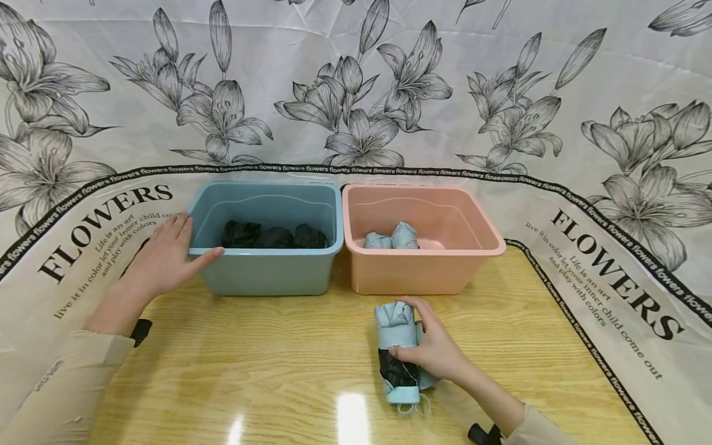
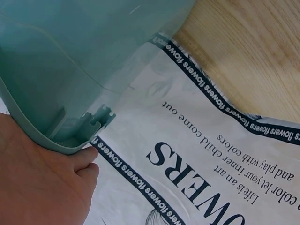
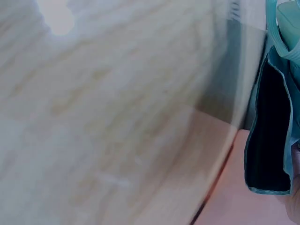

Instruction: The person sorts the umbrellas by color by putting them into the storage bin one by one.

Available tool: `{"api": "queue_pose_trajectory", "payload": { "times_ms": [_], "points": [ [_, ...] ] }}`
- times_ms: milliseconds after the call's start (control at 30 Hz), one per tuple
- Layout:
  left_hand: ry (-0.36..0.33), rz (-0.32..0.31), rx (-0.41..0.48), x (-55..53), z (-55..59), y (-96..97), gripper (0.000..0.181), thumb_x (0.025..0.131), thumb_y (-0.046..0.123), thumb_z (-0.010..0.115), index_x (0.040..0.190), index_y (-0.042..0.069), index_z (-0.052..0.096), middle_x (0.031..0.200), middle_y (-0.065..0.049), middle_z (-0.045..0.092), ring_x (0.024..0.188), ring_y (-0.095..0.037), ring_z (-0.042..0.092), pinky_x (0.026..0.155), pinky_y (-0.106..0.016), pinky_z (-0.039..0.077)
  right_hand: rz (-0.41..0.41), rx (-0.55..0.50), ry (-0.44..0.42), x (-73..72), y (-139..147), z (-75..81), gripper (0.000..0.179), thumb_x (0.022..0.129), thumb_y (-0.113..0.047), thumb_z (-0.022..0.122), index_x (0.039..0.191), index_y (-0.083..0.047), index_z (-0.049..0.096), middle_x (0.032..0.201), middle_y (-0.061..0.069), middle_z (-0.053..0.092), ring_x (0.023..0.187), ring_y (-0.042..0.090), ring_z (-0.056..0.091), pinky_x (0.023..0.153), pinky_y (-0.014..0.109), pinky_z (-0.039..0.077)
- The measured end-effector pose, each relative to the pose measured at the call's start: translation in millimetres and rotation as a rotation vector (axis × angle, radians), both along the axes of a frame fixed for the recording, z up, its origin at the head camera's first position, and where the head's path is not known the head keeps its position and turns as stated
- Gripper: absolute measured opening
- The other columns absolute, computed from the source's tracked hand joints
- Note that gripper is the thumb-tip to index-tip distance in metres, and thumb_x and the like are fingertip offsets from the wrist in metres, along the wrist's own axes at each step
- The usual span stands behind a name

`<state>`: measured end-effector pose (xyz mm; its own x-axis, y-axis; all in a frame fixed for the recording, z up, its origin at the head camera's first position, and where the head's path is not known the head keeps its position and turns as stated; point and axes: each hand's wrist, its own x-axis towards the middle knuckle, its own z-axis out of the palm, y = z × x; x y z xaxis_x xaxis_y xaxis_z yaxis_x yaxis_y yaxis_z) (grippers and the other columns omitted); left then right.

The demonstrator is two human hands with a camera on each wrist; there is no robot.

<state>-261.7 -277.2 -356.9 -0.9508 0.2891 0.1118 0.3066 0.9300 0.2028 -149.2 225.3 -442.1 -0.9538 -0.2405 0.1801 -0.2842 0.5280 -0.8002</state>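
My left hand (image 1: 167, 256) lies against the near left corner of a blue plastic bin (image 1: 267, 272), fingers stretched along its side and thumb by the front rim. Over the table, my right hand (image 1: 436, 346) grips a rolled light blue and black fabric bundle (image 1: 397, 334), with the thumb across its middle and fingers over its far right side. A thin cord loop (image 1: 411, 408) hangs from its near end. At the right edge of the right wrist view, a light blue fabric flap (image 3: 267, 136) with a dark inside shows beside a sliver of the hand.
Black bundles (image 1: 275, 237) lie in the blue bin. A pink bin (image 1: 406, 275) stands right beside it and holds two light blue bundles (image 1: 404, 236). The wooden table (image 1: 267, 358) has a flower-printed cloth (image 1: 612, 296) along its sides and back.
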Motion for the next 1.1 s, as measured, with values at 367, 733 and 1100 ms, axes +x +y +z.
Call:
{"api": "queue_pose_trajectory", "payload": {
  "times_ms": [367, 733, 1100],
  "points": [
    [-0.004, 0.006, 0.003, 0.3, 0.1, -0.2, 0.107, 0.104, 0.066, 0.043, 0.157, -0.020, 0.008, 0.164, -0.041, 0.003, 0.153, -0.057, 0.003, 0.124, -0.066, 0.005, -0.031, -0.058, 0.054, -2.5, 10, 23.8, 0.090, 0.078, -0.011, 0.092, 0.154, -0.012, 0.043, 0.153, 0.010, 0.041, 0.119, 0.028, 0.048, 0.087, 0.033, 0.050],
    [-0.005, 0.003, 0.007, 0.4, 0.6, 0.1, 0.107, 0.104, 0.066, 0.043, 0.157, -0.020, 0.008, 0.164, -0.041, 0.004, 0.153, -0.057, 0.003, 0.124, -0.067, 0.006, -0.051, -0.294, 0.067, -10.1, 25, 62.0, 0.094, 0.082, 0.011, 0.080, 0.158, -0.017, 0.032, 0.141, 0.011, 0.039, 0.087, 0.017, 0.069, 0.066, 0.035, 0.063],
    [-0.007, 0.004, -0.001, 1.4, 2.0, 1.0, 0.106, 0.104, 0.066, 0.042, 0.156, -0.021, 0.010, 0.164, -0.041, 0.003, 0.153, -0.057, 0.003, 0.124, -0.066, 0.005, -0.073, -0.436, 0.231, -35.0, 53, 108.4, 0.088, 0.083, 0.018, 0.074, 0.156, -0.016, 0.039, 0.147, 0.003, 0.035, 0.102, 0.012, 0.065, 0.074, 0.021, 0.060]
  ]
}}
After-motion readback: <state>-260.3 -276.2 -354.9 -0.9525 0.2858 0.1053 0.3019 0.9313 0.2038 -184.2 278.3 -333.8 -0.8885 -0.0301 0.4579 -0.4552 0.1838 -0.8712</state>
